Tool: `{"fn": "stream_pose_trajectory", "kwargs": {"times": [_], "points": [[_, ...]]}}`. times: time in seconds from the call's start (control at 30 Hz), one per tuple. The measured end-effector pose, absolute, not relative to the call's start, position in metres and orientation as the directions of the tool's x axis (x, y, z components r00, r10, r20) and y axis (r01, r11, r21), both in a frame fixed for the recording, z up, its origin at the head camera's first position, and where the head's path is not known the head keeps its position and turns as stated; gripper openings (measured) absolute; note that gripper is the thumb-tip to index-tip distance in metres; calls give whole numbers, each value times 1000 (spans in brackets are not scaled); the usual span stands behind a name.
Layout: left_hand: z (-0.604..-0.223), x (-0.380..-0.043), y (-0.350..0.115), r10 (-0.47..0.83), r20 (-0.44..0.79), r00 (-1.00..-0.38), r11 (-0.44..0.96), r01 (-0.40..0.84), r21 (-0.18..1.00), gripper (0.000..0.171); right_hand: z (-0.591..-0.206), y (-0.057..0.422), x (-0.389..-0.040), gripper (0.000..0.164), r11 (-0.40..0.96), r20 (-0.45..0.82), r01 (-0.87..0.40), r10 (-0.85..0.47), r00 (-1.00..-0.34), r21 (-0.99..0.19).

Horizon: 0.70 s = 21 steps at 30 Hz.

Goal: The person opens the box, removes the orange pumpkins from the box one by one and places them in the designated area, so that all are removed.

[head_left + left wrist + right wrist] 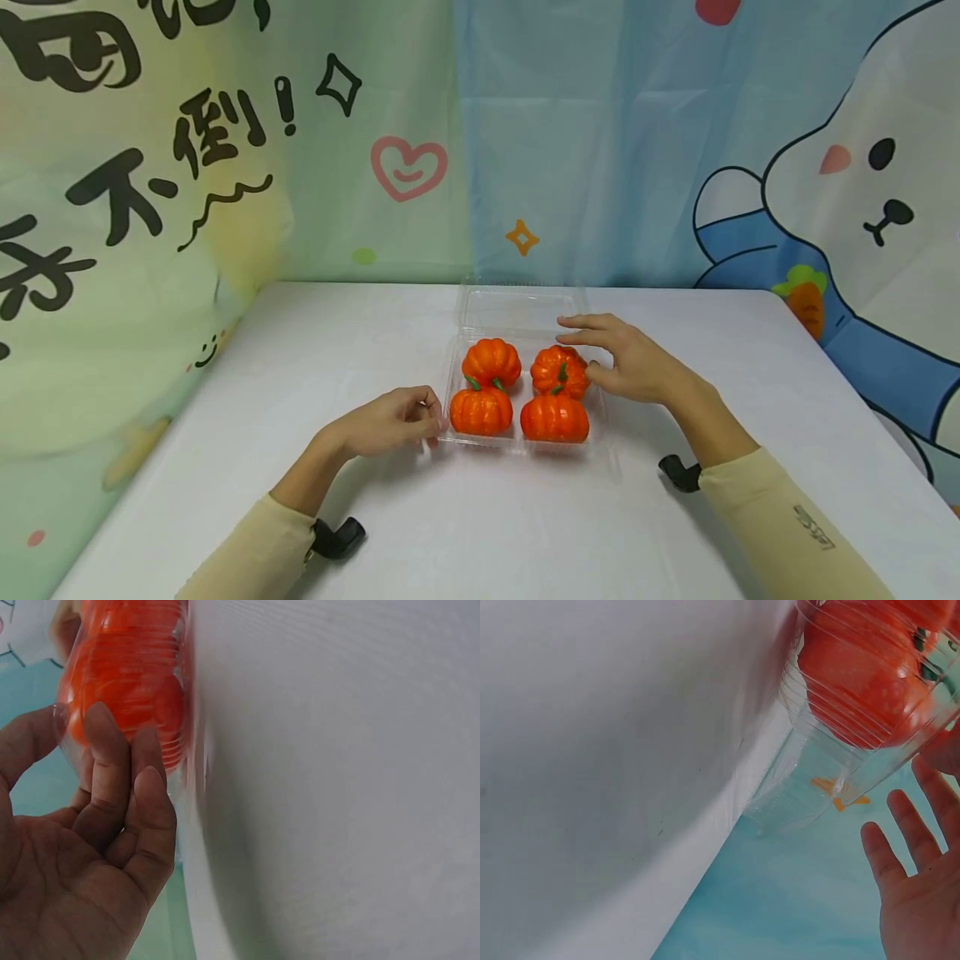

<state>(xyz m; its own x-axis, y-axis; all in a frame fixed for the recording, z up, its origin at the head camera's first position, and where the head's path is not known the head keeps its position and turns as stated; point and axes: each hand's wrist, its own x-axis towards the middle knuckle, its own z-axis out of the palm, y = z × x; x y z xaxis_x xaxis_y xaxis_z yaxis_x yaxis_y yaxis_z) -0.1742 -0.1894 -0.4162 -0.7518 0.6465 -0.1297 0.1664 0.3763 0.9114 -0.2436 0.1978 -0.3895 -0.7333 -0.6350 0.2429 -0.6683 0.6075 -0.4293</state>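
Head view: “不倒!” lettering [216, 153] behind orange pumpkins [555, 418]

Before me, glossy, grooved pumpkins [481, 413] shone in a clear, shiny plastic container [521, 310] with ridged walls; my sleeves [780, 508] were matt cloth, the tabletop [337, 350] smooth and matt, the backdrop [555, 125] cloth.

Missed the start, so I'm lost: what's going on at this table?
Someone is handling a clear plastic box on a white table. Four orange pumpkins sit inside, two by two, and the lid is open on the far side. Their left hand pinches the box's near left corner. Their right hand is open beside the far right pumpkin; whether it touches is unclear.
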Motion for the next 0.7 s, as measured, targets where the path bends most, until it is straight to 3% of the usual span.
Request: {"fn": "stream_pose_trajectory", "kwargs": {"times": [0.37,0.7], "points": [[-417,-177,-191,653,-136,-745,370,157,916,12,-389,198,-239,49,623,193,-675,-662,-724,-395],[-420,-177,-191,657,-130,-742,364,162,917,12,-392,197,-236,62,616,148,-665,-677,-721,-422]]}}
